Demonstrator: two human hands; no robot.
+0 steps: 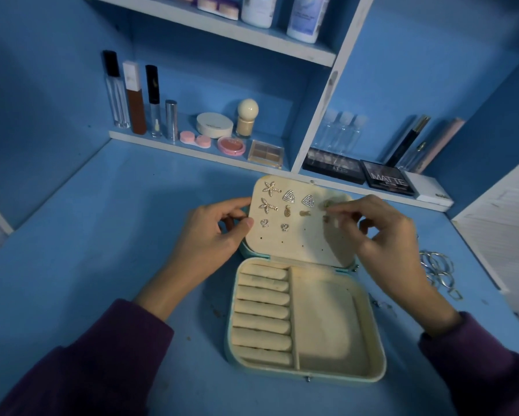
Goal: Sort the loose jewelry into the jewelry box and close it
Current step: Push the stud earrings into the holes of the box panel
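The jewelry box lies open on the blue desk, cream inside, with ring rolls on the left and a bare compartment on the right. Its raised lid panel carries several pinned earrings. My left hand grips the lid's left edge between thumb and fingers. My right hand pinches a small gold earring against the panel's upper right; it is blurred. Silver bangles and a small ring lie loose on the desk to the right of the box.
Shelves behind the box hold bottles, lip tubes, compacts and eyeshadow palettes. A white slatted panel stands at the right edge. A thin chain piece lies by the box's right side.
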